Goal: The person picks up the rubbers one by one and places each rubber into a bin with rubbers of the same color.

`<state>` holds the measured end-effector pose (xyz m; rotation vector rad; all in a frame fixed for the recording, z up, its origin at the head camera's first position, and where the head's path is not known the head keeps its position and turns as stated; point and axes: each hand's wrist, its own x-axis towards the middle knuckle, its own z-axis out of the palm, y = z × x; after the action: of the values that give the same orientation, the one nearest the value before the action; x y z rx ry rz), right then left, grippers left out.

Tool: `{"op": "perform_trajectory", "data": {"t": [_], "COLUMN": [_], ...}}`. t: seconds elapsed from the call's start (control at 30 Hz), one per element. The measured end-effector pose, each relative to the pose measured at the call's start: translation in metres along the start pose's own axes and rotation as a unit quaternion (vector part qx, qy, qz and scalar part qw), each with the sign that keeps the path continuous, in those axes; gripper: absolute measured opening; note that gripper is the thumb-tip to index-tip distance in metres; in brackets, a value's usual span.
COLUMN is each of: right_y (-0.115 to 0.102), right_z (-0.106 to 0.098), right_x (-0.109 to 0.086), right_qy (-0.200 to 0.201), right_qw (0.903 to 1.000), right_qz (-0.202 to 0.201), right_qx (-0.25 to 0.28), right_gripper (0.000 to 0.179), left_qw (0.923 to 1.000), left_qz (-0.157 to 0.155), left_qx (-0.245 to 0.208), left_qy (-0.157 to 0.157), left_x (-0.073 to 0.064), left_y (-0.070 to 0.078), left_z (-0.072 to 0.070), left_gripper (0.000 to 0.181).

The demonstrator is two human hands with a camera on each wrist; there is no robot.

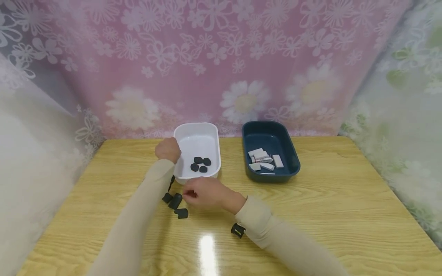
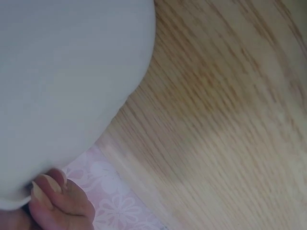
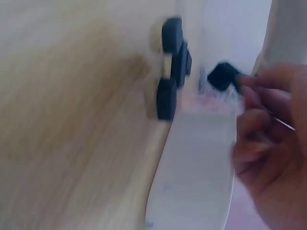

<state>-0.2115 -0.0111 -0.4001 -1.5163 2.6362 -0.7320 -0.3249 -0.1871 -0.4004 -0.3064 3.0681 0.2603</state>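
My left hand (image 1: 168, 149) grips the left rim of a white plastic tub (image 1: 214, 130); in the left wrist view its fingertips (image 2: 48, 189) curl over the rim. Between thumb and fingers, my right hand (image 1: 207, 193) pinches a small black block (image 3: 221, 75), best seen in the right wrist view. That hand hovers over the table just in front of the tub. Several dark pieces (image 1: 203, 169) lie together on the tub's floor. More black blocks (image 1: 175, 201) sit loose on the table left of my right hand, partly hidden by the left sleeve.
A dark blue tub (image 1: 293, 163) stands to the right, with several small white blocks (image 1: 277, 161) inside. Both tubs rest on a wooden table (image 1: 328, 207) near its back edge, before a pink flowered curtain (image 1: 193, 84). A small black device (image 1: 238, 230) is at my right wrist.
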Motion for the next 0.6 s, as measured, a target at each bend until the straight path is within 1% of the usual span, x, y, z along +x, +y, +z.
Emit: {"op": "perform_trajectory", "data": {"t": [0.07, 0.1, 0.23, 0.4, 0.53, 0.6], "right_y": [-0.005, -0.007, -0.008, -0.007, -0.006, -0.007], "right_z": [0.004, 0.006, 0.011, 0.014, 0.018, 0.021], "right_x": [0.0, 0.0, -0.004, -0.007, -0.006, -0.005], "right_qy": [-0.039, -0.048, -0.05, -0.062, -0.084, -0.092], "right_qw": [0.999, 0.9982, 0.9947, 0.9887, 0.9843, 0.9812], "right_qz": [0.008, 0.013, 0.048, 0.083, 0.101, 0.122], "right_qx": [-0.022, -0.033, -0.077, -0.108, -0.117, -0.119], "right_gripper": [0.011, 0.011, 0.019, 0.032, 0.031, 0.029], "left_qw": [1.0, 1.0, 0.9999, 0.9999, 0.9999, 0.9999], "left_qz": [-0.001, -0.002, -0.003, -0.001, -0.006, -0.008], "left_qx": [0.004, 0.006, 0.012, 0.013, 0.012, 0.012], "left_qy": [-0.001, -0.002, 0.001, 0.003, 0.0, -0.002], "left_x": [0.0, 0.0, -0.001, 0.0, 0.0, -0.001], "left_y": [0.0, 0.0, 0.001, 0.001, 0.002, 0.002], "left_z": [0.0, -0.001, 0.002, 0.002, 0.001, 0.001], "left_gripper": [0.021, 0.021, 0.022, 0.022, 0.022, 0.022]}}
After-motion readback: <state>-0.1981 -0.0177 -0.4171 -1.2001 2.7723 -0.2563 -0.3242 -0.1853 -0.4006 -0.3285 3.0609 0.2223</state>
